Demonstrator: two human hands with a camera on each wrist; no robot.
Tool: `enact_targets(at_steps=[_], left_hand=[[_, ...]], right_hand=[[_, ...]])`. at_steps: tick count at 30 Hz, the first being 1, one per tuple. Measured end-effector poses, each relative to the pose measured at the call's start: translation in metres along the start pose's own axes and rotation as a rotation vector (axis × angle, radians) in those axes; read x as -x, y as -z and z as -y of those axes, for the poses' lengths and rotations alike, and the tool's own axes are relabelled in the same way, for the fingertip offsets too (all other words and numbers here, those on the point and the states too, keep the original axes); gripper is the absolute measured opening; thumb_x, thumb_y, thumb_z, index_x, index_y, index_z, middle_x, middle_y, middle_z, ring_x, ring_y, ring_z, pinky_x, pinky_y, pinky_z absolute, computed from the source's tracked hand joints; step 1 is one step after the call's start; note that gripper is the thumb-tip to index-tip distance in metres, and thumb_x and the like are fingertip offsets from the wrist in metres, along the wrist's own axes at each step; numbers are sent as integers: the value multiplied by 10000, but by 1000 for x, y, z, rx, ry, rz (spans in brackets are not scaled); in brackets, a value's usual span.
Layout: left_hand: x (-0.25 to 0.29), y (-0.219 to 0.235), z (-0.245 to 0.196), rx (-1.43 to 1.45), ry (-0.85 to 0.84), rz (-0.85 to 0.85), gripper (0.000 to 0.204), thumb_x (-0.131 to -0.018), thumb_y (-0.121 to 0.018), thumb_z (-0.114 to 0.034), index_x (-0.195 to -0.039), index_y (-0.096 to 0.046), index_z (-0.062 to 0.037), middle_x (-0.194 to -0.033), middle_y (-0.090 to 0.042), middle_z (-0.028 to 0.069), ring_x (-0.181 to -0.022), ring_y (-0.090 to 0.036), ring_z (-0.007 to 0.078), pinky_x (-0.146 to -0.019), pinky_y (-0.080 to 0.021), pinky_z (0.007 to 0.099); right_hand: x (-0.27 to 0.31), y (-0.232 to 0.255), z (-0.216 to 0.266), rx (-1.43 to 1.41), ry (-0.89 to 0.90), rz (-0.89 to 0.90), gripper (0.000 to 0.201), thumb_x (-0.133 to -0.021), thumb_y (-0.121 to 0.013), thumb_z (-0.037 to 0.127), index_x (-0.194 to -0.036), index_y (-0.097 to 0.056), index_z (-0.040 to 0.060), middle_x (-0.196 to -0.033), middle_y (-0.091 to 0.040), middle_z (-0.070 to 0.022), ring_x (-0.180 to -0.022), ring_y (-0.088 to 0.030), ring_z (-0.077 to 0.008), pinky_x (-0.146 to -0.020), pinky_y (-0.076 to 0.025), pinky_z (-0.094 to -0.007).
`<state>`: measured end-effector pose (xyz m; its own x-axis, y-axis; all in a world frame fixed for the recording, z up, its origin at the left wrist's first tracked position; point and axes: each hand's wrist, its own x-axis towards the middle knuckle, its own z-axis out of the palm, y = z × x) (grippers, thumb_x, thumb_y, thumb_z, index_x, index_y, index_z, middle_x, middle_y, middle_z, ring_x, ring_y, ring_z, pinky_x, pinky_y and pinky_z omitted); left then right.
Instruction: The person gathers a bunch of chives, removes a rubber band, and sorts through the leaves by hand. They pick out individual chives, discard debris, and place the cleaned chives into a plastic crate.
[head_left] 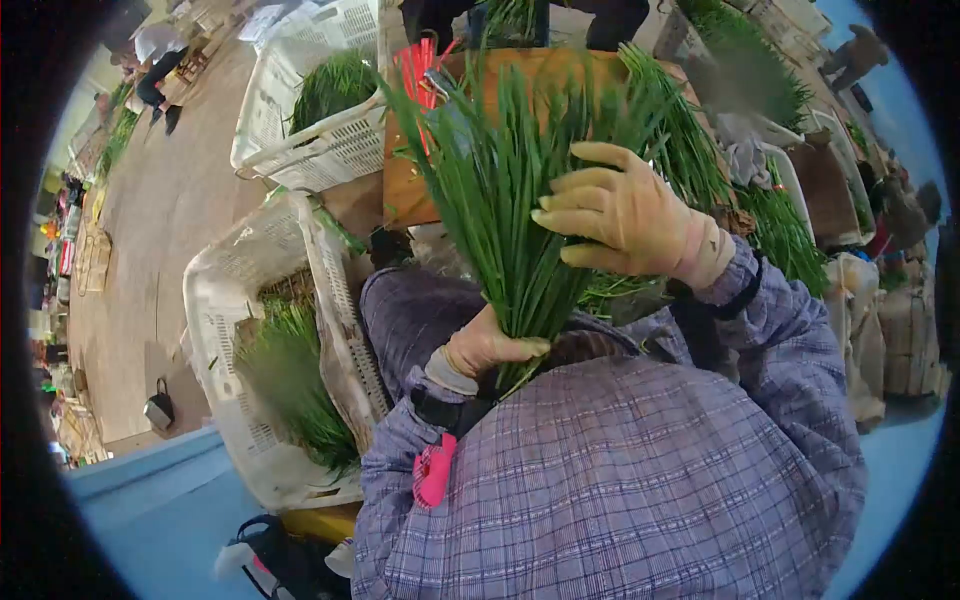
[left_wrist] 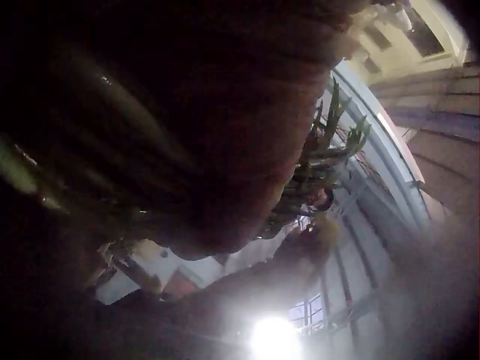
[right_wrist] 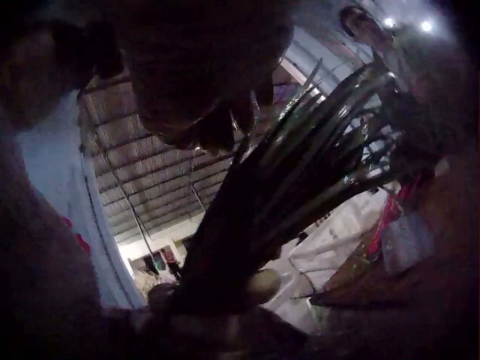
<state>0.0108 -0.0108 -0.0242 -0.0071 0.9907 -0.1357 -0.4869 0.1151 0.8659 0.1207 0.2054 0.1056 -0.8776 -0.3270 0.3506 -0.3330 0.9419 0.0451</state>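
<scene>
My left hand (head_left: 492,345), in a pale glove, grips the lower end of a bunch of long green chives (head_left: 505,190), its thumb across the stems. The leaves fan upward and away from my body. At the right side of the bunch is my gloved right hand (head_left: 630,212), fingers spread and lightly bent, fingertips right at the leaves. In the right wrist view the chives (right_wrist: 255,202) appear as a dark silhouette, with the right fingers (right_wrist: 217,127) above them. The left hand (left_wrist: 202,127) fills much of the dark left wrist view.
Ahead stands a wooden board (head_left: 410,190) with red ties (head_left: 415,75) and more chives (head_left: 685,140) along its right side. White plastic crates (head_left: 225,290) with chives stand at my left. Loose greens (head_left: 785,225) and sacks (head_left: 855,320) lie to the right. People are in the background.
</scene>
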Motion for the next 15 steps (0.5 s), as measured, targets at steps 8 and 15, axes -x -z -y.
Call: enact_targets(at_steps=[8,15], left_hand=[[1,-4,-2,57,62,74,628,-674,-744,-38,-1261,-521,-33,-1143,-587,47,-1014,-552,159,-898,-446,306],[4,-2,4,-4,21,65,545,-683,-746,-48,-1197,-566,-32,-1067,-619,41,-941,-576,151,-848,-474,302]], right_hand=[[33,2,21,22,-67,-66,392,-792,-678,288,-1149,-600,147,-1153,-588,6,-1077,-544,-193,-933,-424,-402],[37,2,21,16,-20,-127,364,-788,-650,239,-1134,-619,131,-1159,-594,-14,-1098,-546,-195,-943,-422,-397]])
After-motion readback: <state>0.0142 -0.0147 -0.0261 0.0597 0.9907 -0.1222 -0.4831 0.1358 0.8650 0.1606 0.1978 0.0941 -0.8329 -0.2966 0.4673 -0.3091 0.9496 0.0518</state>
